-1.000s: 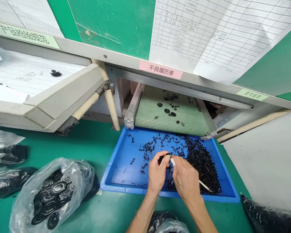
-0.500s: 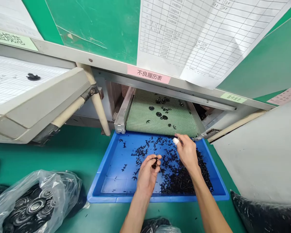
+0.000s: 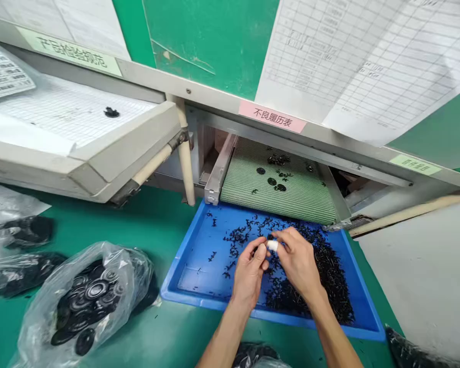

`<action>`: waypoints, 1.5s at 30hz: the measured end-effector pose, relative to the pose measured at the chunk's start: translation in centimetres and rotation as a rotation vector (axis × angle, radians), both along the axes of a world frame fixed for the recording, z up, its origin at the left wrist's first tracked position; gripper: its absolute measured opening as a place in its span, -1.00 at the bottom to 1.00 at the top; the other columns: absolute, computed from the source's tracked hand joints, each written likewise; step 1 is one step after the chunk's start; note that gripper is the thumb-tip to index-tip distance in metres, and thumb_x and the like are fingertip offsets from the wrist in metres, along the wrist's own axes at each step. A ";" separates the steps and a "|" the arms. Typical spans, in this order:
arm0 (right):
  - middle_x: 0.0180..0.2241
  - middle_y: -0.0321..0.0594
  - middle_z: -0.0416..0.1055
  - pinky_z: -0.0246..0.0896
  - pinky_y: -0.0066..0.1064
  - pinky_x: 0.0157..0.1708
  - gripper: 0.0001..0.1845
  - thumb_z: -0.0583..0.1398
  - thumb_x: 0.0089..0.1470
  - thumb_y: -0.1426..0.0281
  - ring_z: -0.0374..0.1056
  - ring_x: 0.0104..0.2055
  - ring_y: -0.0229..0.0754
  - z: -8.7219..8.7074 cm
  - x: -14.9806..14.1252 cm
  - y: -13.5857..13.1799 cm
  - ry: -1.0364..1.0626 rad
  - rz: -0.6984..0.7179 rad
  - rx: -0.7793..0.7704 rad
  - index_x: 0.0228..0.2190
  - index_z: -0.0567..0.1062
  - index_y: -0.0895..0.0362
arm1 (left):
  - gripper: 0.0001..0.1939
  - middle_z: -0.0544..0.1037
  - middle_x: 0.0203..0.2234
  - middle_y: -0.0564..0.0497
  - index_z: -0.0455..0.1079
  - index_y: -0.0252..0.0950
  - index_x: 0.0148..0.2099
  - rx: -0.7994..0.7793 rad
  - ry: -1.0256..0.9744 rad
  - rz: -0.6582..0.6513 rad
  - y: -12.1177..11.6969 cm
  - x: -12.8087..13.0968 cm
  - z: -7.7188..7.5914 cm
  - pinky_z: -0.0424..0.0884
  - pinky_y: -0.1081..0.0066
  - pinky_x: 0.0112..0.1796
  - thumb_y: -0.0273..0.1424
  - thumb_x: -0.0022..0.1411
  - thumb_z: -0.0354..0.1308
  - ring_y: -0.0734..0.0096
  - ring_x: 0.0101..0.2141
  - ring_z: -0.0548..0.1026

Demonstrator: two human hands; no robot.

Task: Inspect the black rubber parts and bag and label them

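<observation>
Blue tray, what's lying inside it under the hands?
The blue tray holds scattered small black parts, heaped thickest on its right side. Beneath the left hand and right hand, the floor and any parts are hidden.

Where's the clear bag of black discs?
In the head view, the clear bag lies on the green bench at lower left, just left of the blue tray.

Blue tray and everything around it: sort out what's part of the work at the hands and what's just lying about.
Part of the work:
left hand; right hand; white object at the fingertips; small black pieces; blue tray

Just lying about:
clear bag of black discs; green mesh belt; paper charts; pink label
</observation>
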State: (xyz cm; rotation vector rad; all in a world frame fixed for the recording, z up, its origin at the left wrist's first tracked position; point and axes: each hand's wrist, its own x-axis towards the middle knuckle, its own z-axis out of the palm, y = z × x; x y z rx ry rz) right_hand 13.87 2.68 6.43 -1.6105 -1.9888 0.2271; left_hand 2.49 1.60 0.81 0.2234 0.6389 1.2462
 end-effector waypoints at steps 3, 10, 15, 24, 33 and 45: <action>-0.28 -0.17 0.36 0.25 -0.41 -0.29 -0.69 -0.02 0.20 0.49 0.35 -0.32 -0.21 -0.6 -1.6 -2.7 -0.065 -0.047 -0.039 -0.12 0.45 0.15 | -0.66 0.40 -0.54 0.08 0.51 -0.36 -0.19 0.027 0.005 -0.027 -0.1 0.0 -0.4 0.13 0.60 -0.54 -0.31 -0.03 0.39 0.66 -0.55 0.23; -0.18 -0.11 0.39 0.33 -0.39 -0.33 -0.47 -0.12 0.11 0.62 0.40 -0.33 -0.19 -0.7 -1.1 -4.4 -0.259 -0.012 -0.101 0.07 0.32 0.16 | -0.67 0.32 -0.60 0.13 0.49 -0.35 -0.23 0.018 0.078 -0.029 -0.2 -0.2 -0.5 0.04 0.59 -0.57 -0.29 -0.03 0.39 0.67 -0.59 0.14; -0.15 -0.13 0.47 0.30 -0.41 -0.33 -0.51 -0.09 0.12 0.61 0.43 -0.25 -0.16 -1.2 -0.2 -5.0 -0.399 -0.075 0.018 0.04 0.35 0.14 | -0.66 0.30 -0.60 0.13 0.48 -0.35 -0.21 0.050 0.166 -0.027 -0.2 -0.2 -0.4 0.06 0.58 -0.54 -0.25 0.01 0.35 0.65 -0.57 0.15; -0.34 -0.21 0.46 0.18 -0.42 -0.40 -0.59 -0.02 0.12 0.61 0.39 -0.34 -0.15 -0.9 -0.9 -4.8 -0.518 -0.113 0.028 -0.06 0.43 0.13 | -0.70 0.32 -0.56 0.15 0.47 -0.31 -0.20 0.135 0.336 -0.004 -0.6 -0.2 -0.7 0.10 0.55 -0.51 -0.23 0.06 0.30 0.63 -0.55 0.14; -0.49 -0.24 0.43 0.07 -0.50 -0.50 -0.65 -0.07 0.14 0.51 0.31 -0.50 -0.24 -1.1 -1.3 -4.4 -0.146 -0.130 -0.168 -0.27 0.49 0.16 | -0.77 0.52 -0.36 0.01 0.49 -0.29 -0.25 0.188 0.489 0.036 -0.6 -0.3 0.2 0.32 0.43 -0.25 -0.29 0.04 0.30 0.40 -0.32 0.41; -0.18 -0.11 0.48 0.21 -0.32 -0.13 -0.62 0.01 0.07 0.44 0.37 -0.18 -0.11 -0.2 3.9 3.5 0.054 -0.213 0.052 -0.12 0.50 0.16 | -0.76 0.53 -0.42 -0.02 0.44 -0.36 -0.37 -0.139 -0.100 0.014 0.6 -0.6 -0.3 0.19 0.62 -0.55 -0.45 -0.15 0.37 0.58 -0.49 0.39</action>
